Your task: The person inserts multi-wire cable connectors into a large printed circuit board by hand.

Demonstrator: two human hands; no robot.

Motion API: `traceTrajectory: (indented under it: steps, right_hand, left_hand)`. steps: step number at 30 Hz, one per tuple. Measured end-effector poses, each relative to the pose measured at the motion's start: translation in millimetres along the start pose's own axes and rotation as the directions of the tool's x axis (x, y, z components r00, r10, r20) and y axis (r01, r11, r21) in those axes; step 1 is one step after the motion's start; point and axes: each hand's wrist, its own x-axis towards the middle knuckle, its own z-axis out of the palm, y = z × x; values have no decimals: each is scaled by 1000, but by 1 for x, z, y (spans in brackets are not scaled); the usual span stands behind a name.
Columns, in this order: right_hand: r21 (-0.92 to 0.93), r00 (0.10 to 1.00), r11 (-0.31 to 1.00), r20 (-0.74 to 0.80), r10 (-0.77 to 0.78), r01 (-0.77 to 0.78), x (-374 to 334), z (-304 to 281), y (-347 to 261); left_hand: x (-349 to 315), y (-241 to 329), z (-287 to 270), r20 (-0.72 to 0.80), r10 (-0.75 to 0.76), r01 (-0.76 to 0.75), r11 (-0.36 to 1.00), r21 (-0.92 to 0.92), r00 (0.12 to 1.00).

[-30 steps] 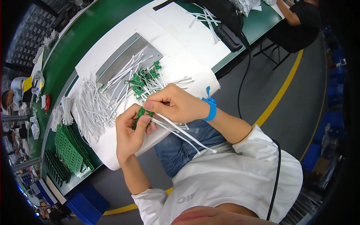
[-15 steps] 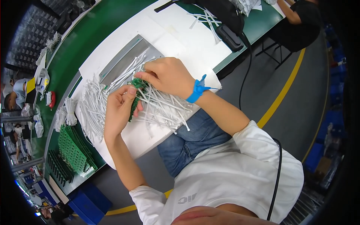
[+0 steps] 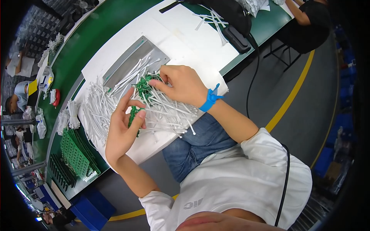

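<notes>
My left hand [image 3: 122,129] curls around a narrow green strip [image 3: 134,114], perhaps a small circuit board. Its index finger points up and its thumb stands apart, while the lower fingers are partly hidden behind the strip. My right hand [image 3: 181,85], with a blue wrist strap [image 3: 211,100], is at a cluster of small green pieces [image 3: 144,87]. Its thumb stretches over the cluster's edge, away from the bent fingers, and I see nothing between them. Many white cable-like strips [image 3: 169,113] spread around and under both hands, some joined to the green pieces.
A grey metal tray [image 3: 125,57] holding white strips lies beyond my hands on a white board [image 3: 185,38]. Stacked green perforated panels [image 3: 75,152] and white bundles [image 3: 72,114] are at the left. A black device [image 3: 236,38] with a cable sits at the far right.
My hands have moved apart. The left thumb and index finger have spread and the hand has dropped slightly; the right has shifted right, uncovering more of the green cluster.
</notes>
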Motion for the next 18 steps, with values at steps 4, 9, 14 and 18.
traceTrajectory:
  steps: [4, 9, 14, 18]
  right_hand:
    - [145, 982, 989, -187, 2, 26, -2, -10, -14]
    - [-25, 958, 959, -45, -284, 283, -4, -6, -18]
    - [-52, 969, 974, 118, -215, 223, -3, 7, 0]
    - [-2, 971, 983, 155, -183, 186, -3, 10, 3]
  left_hand:
    - [-17, 5, -1, 73, 106, -97, 989, -115, 992]
    - [-24, 10, -3, 21, 140, -137, 985, -100, 990]
    - [-38, 11, -8, -158, 134, -144, 988, -51, 978]
    - [-54, -9, -24, -362, 258, -343, 920, -192, 896]
